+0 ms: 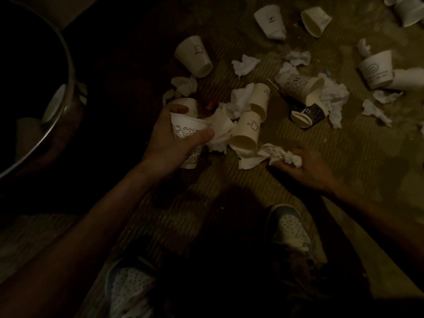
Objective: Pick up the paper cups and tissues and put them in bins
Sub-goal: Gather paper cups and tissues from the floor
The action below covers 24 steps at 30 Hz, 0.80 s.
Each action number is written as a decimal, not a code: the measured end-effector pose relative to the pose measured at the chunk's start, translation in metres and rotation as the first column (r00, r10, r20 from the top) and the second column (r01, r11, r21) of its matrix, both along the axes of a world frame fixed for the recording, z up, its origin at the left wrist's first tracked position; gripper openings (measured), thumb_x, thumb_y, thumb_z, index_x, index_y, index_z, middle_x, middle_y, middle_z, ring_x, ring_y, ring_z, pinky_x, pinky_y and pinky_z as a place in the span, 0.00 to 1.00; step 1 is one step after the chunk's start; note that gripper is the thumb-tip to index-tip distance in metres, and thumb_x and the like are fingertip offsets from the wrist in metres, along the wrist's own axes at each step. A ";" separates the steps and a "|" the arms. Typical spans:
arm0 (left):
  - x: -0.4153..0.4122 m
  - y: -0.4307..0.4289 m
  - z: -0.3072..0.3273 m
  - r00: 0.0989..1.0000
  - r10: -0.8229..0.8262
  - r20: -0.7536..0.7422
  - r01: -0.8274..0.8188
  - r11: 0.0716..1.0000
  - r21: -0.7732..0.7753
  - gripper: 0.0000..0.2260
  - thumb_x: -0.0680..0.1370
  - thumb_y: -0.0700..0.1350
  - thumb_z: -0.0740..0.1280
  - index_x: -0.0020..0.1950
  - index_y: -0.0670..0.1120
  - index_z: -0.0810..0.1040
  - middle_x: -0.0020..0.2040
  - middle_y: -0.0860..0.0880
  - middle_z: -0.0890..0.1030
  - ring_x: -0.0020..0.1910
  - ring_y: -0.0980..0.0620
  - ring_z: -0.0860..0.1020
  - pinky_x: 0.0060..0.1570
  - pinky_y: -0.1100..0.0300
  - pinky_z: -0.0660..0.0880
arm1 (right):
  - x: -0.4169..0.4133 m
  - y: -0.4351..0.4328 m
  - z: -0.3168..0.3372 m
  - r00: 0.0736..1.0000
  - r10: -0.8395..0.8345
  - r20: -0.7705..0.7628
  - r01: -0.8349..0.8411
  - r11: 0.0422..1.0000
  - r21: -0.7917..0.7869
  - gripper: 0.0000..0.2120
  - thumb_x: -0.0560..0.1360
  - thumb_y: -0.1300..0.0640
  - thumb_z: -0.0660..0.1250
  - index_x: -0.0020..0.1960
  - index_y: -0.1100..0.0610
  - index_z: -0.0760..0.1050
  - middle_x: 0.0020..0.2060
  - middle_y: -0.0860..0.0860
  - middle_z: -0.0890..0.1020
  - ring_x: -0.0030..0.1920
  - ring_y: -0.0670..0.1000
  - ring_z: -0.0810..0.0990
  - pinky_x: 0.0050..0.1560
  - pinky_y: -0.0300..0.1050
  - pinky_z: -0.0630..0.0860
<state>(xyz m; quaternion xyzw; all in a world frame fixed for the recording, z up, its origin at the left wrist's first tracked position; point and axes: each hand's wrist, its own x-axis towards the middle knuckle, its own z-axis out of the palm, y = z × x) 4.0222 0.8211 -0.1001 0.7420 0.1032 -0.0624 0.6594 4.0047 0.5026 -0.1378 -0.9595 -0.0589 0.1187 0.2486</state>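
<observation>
Clearing floor litter, with most of it left to gather

Crouching above white perforated shoes [291, 228]; hands well apart, left hand [169, 143] gripping a white paper cup printed with cupcake drawings [185, 131], seemingly with another cup nested beneath, right hand [309, 168] pinching a crumpled white tissue [284, 157] low on the ribbed brownish floor [229, 187]. Just beyond, lying tipped and not yet picked up: two cream paper cups [245, 134], a black patterned cup [307, 113], loose white tissues [245, 65], a white cup with a small line drawing [195, 56]. Farther off, more far white cups [270, 21] near the top edge. At left, a dark round bin with a metal rim [66, 65], something pale inside, too dim to identify. Judged early in the job: nearly everything on the floor, little if anything binned.
</observation>
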 end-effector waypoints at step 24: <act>-0.025 0.024 -0.014 0.995 0.073 -0.066 -0.077 0.995 -0.059 0.23 0.68 0.44 0.79 0.55 0.53 0.70 0.47 0.54 0.78 0.37 0.68 0.79 0.31 0.72 0.74 | 0.108 0.140 0.045 0.950 0.310 -0.044 -0.312 0.921 -0.233 0.32 0.68 0.40 0.74 0.64 0.58 0.75 0.59 0.57 0.79 0.58 0.57 0.76 0.48 0.42 0.66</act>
